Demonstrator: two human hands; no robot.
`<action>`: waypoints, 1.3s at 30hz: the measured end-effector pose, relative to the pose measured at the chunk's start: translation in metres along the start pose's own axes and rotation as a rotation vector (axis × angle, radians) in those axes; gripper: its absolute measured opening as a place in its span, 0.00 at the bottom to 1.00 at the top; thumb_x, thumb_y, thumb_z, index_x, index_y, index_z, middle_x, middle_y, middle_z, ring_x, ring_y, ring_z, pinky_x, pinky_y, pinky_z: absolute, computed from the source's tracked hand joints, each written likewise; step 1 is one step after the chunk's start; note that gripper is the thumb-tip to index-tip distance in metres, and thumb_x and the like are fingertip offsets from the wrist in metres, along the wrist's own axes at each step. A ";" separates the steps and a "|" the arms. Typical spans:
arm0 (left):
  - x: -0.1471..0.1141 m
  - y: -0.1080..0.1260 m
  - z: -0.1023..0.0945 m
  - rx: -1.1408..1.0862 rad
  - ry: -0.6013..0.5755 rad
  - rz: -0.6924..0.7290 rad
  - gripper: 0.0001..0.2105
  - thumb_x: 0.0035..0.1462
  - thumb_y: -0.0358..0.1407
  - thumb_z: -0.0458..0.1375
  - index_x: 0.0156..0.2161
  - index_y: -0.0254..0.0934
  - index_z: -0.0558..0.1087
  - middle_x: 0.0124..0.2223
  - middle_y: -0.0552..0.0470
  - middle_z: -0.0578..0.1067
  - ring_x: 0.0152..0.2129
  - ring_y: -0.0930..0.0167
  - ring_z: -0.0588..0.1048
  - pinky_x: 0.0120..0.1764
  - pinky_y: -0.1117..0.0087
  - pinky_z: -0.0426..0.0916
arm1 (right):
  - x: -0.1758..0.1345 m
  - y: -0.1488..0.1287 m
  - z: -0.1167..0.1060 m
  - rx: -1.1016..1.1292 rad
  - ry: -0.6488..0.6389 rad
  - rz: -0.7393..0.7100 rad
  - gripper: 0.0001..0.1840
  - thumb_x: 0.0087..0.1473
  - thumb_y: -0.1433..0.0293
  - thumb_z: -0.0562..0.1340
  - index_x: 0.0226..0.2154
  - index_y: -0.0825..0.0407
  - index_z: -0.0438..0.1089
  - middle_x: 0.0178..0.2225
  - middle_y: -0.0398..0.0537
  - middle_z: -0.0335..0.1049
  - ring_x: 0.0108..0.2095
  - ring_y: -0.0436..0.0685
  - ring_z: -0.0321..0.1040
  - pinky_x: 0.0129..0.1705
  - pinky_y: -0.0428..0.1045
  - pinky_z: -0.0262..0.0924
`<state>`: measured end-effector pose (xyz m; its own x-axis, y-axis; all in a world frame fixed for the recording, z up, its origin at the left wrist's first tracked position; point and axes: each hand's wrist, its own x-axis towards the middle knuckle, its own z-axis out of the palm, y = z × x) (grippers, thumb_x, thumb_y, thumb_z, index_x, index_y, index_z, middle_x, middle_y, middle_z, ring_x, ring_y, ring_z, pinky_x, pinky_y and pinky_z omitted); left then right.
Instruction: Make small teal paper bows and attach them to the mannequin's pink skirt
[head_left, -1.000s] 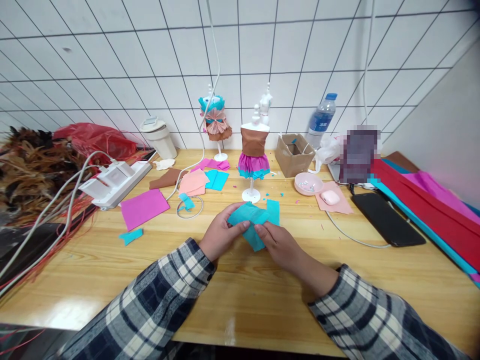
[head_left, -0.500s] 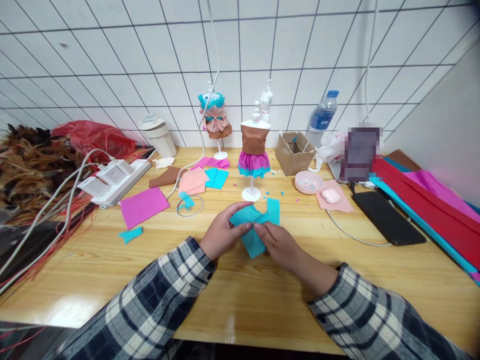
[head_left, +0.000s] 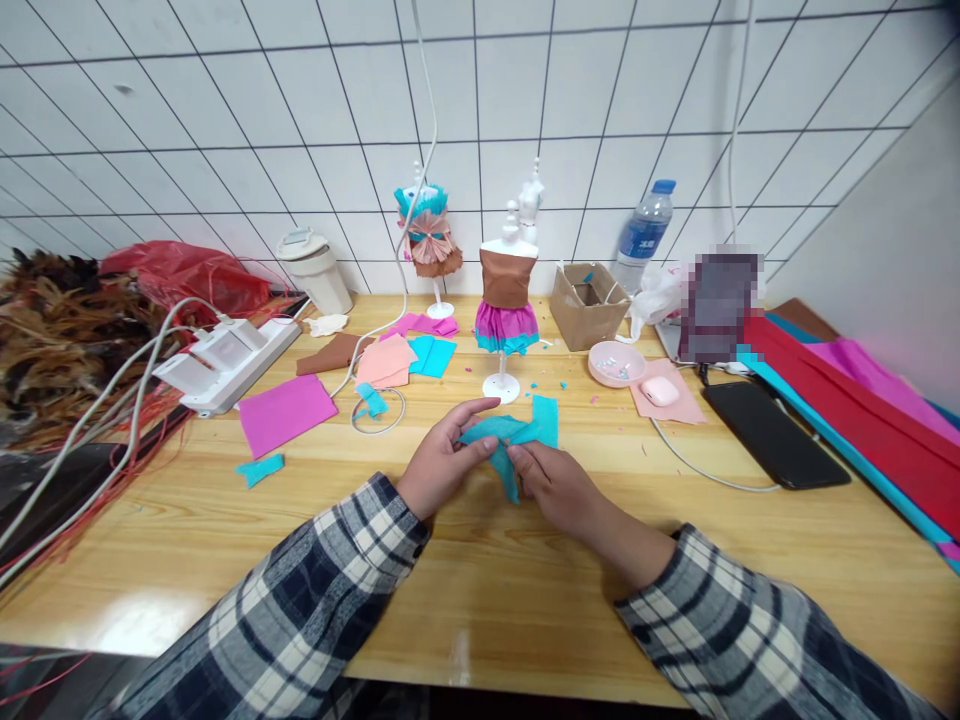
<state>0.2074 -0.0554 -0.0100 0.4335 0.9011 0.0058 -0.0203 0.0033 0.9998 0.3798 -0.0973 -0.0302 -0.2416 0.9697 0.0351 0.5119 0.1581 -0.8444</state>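
Between my hands, just above the wooden table, is a piece of turquoise crepe paper point(head_left: 504, 462), gathered at its middle and folded. My left hand point(head_left: 448, 452) pinches its left part, thumb on top. With thumb and bent fingers, my right hand point(head_left: 559, 482) grips the gathered middle. A flat turquoise piece point(head_left: 546, 412) shows just beyond my right fingers. Behind my hands stands a small mannequin point(head_left: 508, 290) on a white stand, wearing a brown top and a magenta skirt with a turquoise hem.
Magenta paper point(head_left: 288, 414), peach sheets point(head_left: 384, 362) and turquoise scraps point(head_left: 260, 470) lie left. A decorated mannequin point(head_left: 429, 235) stands behind. To the right are a cardboard box point(head_left: 589, 318), a pink dish point(head_left: 616, 366) and a black phone point(head_left: 775, 434). A power strip point(head_left: 229, 365) sits far left.
The lower part of the turquoise paper has folded narrower and hangs less far down. My left thumb has shifted slightly left and up, while my right hand has barely moved.
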 end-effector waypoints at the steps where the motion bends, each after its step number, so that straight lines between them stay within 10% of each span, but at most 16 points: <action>1: 0.000 0.000 0.000 -0.038 -0.005 0.003 0.24 0.52 0.36 0.62 0.55 0.35 0.67 0.36 0.52 0.74 0.34 0.70 0.72 0.39 0.70 0.65 | 0.000 0.000 0.000 0.002 -0.003 0.000 0.24 0.65 0.56 0.44 0.28 0.50 0.64 0.27 0.44 0.68 0.28 0.52 0.62 0.32 0.47 0.53; 39: 0.001 -0.003 0.004 -0.038 -0.018 -0.036 0.30 0.49 0.36 0.65 0.56 0.34 0.62 0.32 0.54 0.74 0.28 0.73 0.72 0.32 0.73 0.64 | 0.000 -0.001 0.004 0.088 0.025 0.024 0.26 0.64 0.54 0.43 0.27 0.50 0.65 0.24 0.44 0.67 0.32 0.54 0.67 0.34 0.48 0.58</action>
<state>0.2113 -0.0562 -0.0129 0.4503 0.8924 -0.0294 -0.0385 0.0522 0.9979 0.3762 -0.0984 -0.0317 -0.2089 0.9776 0.0269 0.4422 0.1189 -0.8890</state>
